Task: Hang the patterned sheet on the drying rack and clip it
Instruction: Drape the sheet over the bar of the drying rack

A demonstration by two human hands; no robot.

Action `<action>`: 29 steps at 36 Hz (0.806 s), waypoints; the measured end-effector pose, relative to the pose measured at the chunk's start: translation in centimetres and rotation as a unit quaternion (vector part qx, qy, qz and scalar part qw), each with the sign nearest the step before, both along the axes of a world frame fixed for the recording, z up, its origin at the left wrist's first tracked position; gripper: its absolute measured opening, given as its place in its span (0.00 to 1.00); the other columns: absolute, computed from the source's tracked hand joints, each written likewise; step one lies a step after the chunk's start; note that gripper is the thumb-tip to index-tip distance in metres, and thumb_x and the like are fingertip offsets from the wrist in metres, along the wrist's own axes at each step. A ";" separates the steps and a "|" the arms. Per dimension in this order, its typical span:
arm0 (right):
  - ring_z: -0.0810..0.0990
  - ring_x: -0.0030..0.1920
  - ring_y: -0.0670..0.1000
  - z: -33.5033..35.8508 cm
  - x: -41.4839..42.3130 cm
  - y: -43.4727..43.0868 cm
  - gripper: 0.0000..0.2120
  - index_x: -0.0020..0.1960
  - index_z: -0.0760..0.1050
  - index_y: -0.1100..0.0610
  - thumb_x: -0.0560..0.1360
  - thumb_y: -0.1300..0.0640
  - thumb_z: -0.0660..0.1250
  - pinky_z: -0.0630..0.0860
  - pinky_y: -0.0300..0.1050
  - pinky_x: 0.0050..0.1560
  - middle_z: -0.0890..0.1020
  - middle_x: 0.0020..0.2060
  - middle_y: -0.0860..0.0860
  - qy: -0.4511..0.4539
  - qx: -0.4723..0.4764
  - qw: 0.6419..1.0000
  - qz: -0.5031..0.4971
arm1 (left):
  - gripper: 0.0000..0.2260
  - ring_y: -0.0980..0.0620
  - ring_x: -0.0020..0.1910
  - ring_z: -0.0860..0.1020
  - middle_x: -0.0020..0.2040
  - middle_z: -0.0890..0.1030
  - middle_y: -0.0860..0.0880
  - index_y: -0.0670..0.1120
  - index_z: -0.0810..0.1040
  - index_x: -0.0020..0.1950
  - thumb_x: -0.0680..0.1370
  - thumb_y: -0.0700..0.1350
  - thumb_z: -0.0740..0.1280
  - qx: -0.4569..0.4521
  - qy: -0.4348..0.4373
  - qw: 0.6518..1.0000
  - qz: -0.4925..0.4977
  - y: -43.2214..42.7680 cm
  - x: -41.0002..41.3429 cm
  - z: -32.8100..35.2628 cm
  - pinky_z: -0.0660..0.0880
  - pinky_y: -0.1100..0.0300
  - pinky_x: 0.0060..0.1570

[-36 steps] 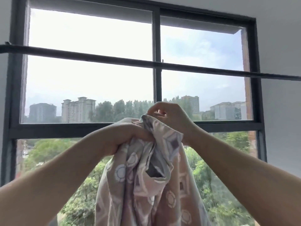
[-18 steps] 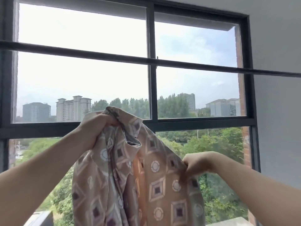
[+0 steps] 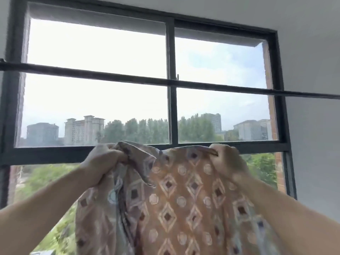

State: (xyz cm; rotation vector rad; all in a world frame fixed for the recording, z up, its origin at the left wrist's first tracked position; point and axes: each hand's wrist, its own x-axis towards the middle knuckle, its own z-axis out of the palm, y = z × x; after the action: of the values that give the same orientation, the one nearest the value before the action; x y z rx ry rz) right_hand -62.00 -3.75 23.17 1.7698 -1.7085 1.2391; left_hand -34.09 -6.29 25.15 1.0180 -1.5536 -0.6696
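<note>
Left hand [image 3: 103, 161]: raised in front of the lower window pane, fingers curled tight into a fist around a bunched upper corner of the patterned sheet [image 3: 176, 203]. Sheet: held up between both hands, near the camera, its top edge running from one fist to the other with a slight dip in the middle; the rest hangs down and out of the bottom of the view. Ground colour is tan to orange where daylight passes through it, greyer mauve in the folded left part. Print consists of pale-outlined diamonds with dark brown centres, alternating with pale round medallions in staggered rows. Left portion is gathered in deep vertical folds; right portion lies flatter. Right hand [image 3: 229, 162]: level with the left, fingers closed on the top edge, pinching the cloth; detail blurred. Drying rack [image 3: 110, 76]: a dark horizontal bar crossing the window [image 3: 171, 111], well above the sheet and not touching it. Buildings and trees show beyond the glass. Grey wall [image 3: 312, 135] at far right.
</note>
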 end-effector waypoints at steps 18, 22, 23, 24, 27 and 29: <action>0.75 0.33 0.43 4.0 5.4 2.6 0.03 0.48 0.76 0.54 0.74 0.57 0.68 0.73 0.32 0.34 0.78 0.35 0.48 -0.103 0.085 0.909 0.394 | 0.13 0.45 0.40 0.81 0.44 0.83 0.41 0.39 0.81 0.48 0.65 0.32 0.69 0.050 -0.050 0.979 -0.193 2.7 -5.8 1.7 0.80 0.54 0.44; 0.78 0.35 0.46 3.0 3.0 2.8 0.09 0.44 0.74 0.58 0.74 0.51 0.67 0.76 0.36 0.37 0.80 0.37 0.50 -0.096 0.254 0.902 0.337 | 0.09 0.44 0.40 0.80 0.43 0.82 0.40 0.41 0.81 0.43 0.65 0.32 0.68 0.037 -0.020 0.989 -0.143 1.9 -4.9 1.9 0.79 0.55 0.40; 0.80 0.38 0.47 2.7 2.2 2.6 0.10 0.45 0.76 0.60 0.74 0.52 0.68 0.77 0.37 0.41 0.81 0.38 0.51 -0.093 0.293 0.892 0.332 | 0.09 0.45 0.39 0.80 0.41 0.82 0.41 0.41 0.81 0.42 0.65 0.32 0.68 0.032 -0.019 0.991 -0.131 1.7 -4.7 1.9 0.79 0.55 0.39; 0.81 0.41 0.49 2.3 1.5 2.6 0.09 0.46 0.77 0.61 0.73 0.54 0.69 0.78 0.40 0.45 0.82 0.40 0.52 -0.079 0.334 0.884 0.318 | 0.08 0.46 0.38 0.80 0.40 0.82 0.42 0.41 0.80 0.41 0.66 0.31 0.67 0.027 -0.019 0.993 -0.116 1.6 -4.4 1.9 0.79 0.56 0.39; 0.82 0.45 0.51 1.4 -0.1 2.7 0.04 0.45 0.80 0.58 0.71 0.59 0.71 0.79 0.39 0.48 0.83 0.43 0.52 -0.013 0.405 0.884 0.234 | 0.07 0.46 0.36 0.79 0.38 0.81 0.43 0.40 0.80 0.41 0.68 0.31 0.66 0.021 -0.018 0.996 -0.079 1.3 -3.7 2.0 0.79 0.55 0.41; 0.79 0.36 0.48 2.4 -0.4 3.1 0.06 0.38 0.78 0.56 0.73 0.58 0.69 0.75 0.29 0.35 0.81 0.35 0.50 0.003 0.322 0.931 0.171 | 0.06 0.45 0.36 0.79 0.38 0.81 0.42 0.40 0.80 0.40 0.67 0.31 0.67 0.022 -0.032 0.997 -0.067 1.2 -3.1 2.3 0.79 0.55 0.41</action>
State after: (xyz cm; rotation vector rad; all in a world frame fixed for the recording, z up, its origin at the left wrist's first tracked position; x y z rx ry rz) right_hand -62.41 -0.60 25.59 2.5296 -2.0147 0.8229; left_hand -37.21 -5.08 27.45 0.9825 -1.6804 -0.7738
